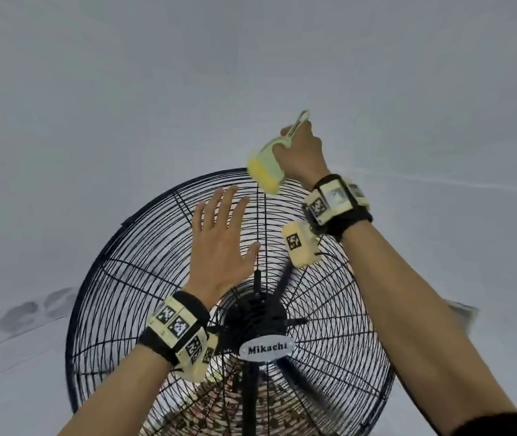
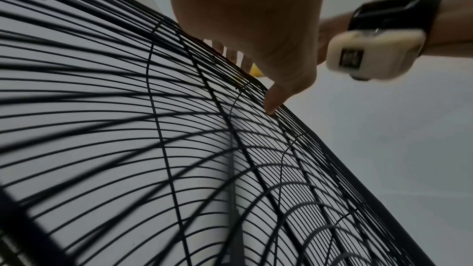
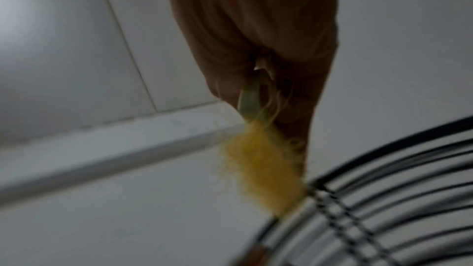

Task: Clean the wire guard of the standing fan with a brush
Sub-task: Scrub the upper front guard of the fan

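- My right hand (image 1: 301, 152) has its fingers curled round the pale green handle of the brush (image 1: 268, 166); its yellow bristles (image 3: 261, 171) touch the far top edge of the wire guard (image 1: 143, 278).
- My left hand (image 1: 221, 243) lies flat with fingers straight and spread, pressed on the guard's upper front left of the brush; the thumb tip (image 2: 272, 106) meets the wires.
- The black standing fan (image 1: 252, 319) fills the near centre, with a "Mikachi" badge (image 1: 266, 349) on its hub.
- Pale grey wall (image 1: 93, 89) behind.

black wristbands (image 1: 350, 220), cream marker-tagged wrist cameras (image 1: 298, 243)
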The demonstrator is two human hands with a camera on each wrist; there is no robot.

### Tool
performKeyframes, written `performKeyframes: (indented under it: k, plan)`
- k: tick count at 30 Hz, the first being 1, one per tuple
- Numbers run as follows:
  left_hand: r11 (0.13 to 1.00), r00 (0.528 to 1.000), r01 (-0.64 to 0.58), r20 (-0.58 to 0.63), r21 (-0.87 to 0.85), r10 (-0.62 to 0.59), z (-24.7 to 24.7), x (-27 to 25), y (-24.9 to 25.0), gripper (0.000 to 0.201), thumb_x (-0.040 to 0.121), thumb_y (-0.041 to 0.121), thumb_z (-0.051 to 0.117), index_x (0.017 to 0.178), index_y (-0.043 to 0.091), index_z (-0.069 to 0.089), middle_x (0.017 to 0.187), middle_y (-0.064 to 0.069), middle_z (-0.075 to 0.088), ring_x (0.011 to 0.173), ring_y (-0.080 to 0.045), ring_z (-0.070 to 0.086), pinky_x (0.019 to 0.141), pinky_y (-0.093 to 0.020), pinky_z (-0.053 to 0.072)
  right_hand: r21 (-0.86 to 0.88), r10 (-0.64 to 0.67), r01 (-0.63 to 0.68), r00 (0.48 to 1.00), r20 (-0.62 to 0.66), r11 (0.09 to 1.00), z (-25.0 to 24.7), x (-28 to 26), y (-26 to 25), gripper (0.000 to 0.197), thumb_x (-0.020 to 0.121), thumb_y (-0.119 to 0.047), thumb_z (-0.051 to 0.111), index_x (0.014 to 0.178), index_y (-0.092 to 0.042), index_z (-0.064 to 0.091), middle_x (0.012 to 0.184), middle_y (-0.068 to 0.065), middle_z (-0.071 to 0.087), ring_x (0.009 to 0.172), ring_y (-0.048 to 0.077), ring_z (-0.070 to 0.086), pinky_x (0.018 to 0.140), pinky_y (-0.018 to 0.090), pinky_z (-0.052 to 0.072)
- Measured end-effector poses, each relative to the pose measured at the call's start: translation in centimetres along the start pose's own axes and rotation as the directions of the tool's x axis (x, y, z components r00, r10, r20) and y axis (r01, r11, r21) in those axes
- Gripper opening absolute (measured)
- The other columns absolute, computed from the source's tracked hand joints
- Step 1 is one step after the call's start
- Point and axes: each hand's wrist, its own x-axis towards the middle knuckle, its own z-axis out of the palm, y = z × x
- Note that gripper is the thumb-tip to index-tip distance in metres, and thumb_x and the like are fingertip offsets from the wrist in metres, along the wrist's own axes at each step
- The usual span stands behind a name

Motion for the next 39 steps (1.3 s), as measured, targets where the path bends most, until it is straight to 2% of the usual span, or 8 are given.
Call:
performKeyframes:
  k: [3, 9, 15, 20, 27, 32, 36, 39]
  plan:
    - [1.000, 1.000, -0.004, -0.001, 0.004, 0.004, 0.3, 0.1, 0.0, 0.083, 0.089, 0.056, 0.059, 0.158, 0.015, 0.040, 0.171, -0.010, 0.025, 0.159, -0.033, 0.017, 0.127, -0.059, 0.012, -0.091, 0.026, -0.023, 0.999, 0.035, 0.996, -1.2, 0.5, -1.5, 0.037, 0.093, -0.020, 0.063, 0.128, -0.007, 0.060, 0.128, 0.009, 0.064, 0.119, 0.025, 0.060, 0.091, 0.023, 0.045]
    - [1.000, 1.000, -0.008, -0.017, -0.007, 0.008, 0.3, 0.1, -0.1, 0.082, 0.088, 0.054, 0.061, 0.156, 0.014, 0.042, 0.170, -0.011, 0.028, 0.158, -0.034, 0.020, 0.126, -0.060, 0.014, -0.081, -0.089, 0.084, 0.993, -0.073, 0.993, 1.5, -1.1, -1.9, 0.033, 0.097, -0.013, 0.054, 0.129, -0.009, 0.046, 0.118, 0.014, 0.066, 0.106, 0.036, 0.062, 0.082, 0.036, 0.047]
    - [1.000, 1.000, -0.010, -0.021, -0.019, 0.009, 0.5, 0.0, -0.2, 0.080, 0.090, 0.055, 0.060, 0.156, 0.014, 0.043, 0.170, -0.011, 0.028, 0.158, -0.034, 0.021, 0.126, -0.060, 0.015, -0.197, -0.088, 0.074, 0.994, -0.063, 0.978, 0.0, -0.9, -2.5, 0.032, 0.089, -0.028, 0.066, 0.116, -0.016, 0.054, 0.110, 0.001, 0.061, 0.098, 0.022, 0.047, 0.079, 0.029, 0.035]
    - [0.999, 1.000, -0.010, -0.024, -0.038, 0.009, 0.3, 0.0, -0.2, 0.080, 0.089, 0.054, 0.061, 0.156, 0.014, 0.043, 0.170, -0.010, 0.028, 0.158, -0.034, 0.020, 0.128, -0.058, 0.012, -0.090, -0.119, 0.111, 0.989, -0.084, 0.990, 1.2, -2.0, -1.6, 0.034, 0.095, -0.012, 0.057, 0.128, -0.009, 0.048, 0.121, 0.008, 0.065, 0.104, 0.029, 0.057, 0.082, 0.033, 0.043]
    - [0.999, 1.000, -0.013, -0.029, -0.031, 0.012, 0.5, 0.1, -0.2, 0.081, 0.088, 0.053, 0.063, 0.156, 0.014, 0.043, 0.170, -0.010, 0.028, 0.157, -0.034, 0.021, 0.127, -0.058, 0.013, -0.061, -0.080, 0.071, 0.984, -0.162, 0.996, -0.8, -2.0, -1.4, 0.030, 0.089, -0.031, 0.067, 0.112, -0.014, 0.063, 0.099, -0.001, 0.065, 0.106, 0.027, 0.062, 0.089, 0.033, 0.052]
    - [1.000, 1.000, -0.015, -0.018, -0.017, 0.015, 0.4, 0.1, -0.3, 0.081, 0.090, 0.055, 0.062, 0.157, 0.015, 0.042, 0.170, -0.009, 0.025, 0.158, -0.033, 0.018, 0.128, -0.057, 0.010, 0.003, -0.142, 0.146, 0.962, -0.234, 0.989, 0.8, -4.0, 0.3, 0.024, 0.095, -0.019, 0.059, 0.117, -0.010, 0.054, 0.099, 0.002, 0.068, 0.097, 0.036, 0.063, 0.087, 0.048, 0.053]
    - [1.000, 1.000, -0.009, -0.014, -0.023, 0.009, 0.4, 0.1, -0.5, 0.081, 0.090, 0.055, 0.061, 0.157, 0.015, 0.041, 0.171, -0.008, 0.024, 0.159, -0.032, 0.016, 0.129, -0.055, 0.008, -0.050, -0.143, 0.135, 0.961, -0.238, 0.990, 0.1, -4.7, 1.2, 0.019, 0.087, -0.030, 0.070, 0.095, -0.015, 0.060, 0.084, -0.006, 0.064, 0.090, 0.026, 0.059, 0.071, 0.012, 0.036]
    - [1.000, 1.000, -0.005, -0.006, -0.017, 0.005, 0.4, 0.1, -0.4, 0.082, 0.089, 0.055, 0.062, 0.157, 0.016, 0.040, 0.172, -0.007, 0.023, 0.159, -0.031, 0.015, 0.129, -0.053, 0.005, 0.000, -0.158, 0.165, 0.946, -0.283, 0.986, -0.3, -5.1, 0.8, 0.016, 0.087, -0.027, 0.070, 0.096, -0.017, 0.059, 0.077, -0.014, 0.059, 0.082, 0.017, 0.058, 0.076, 0.008, 0.035]
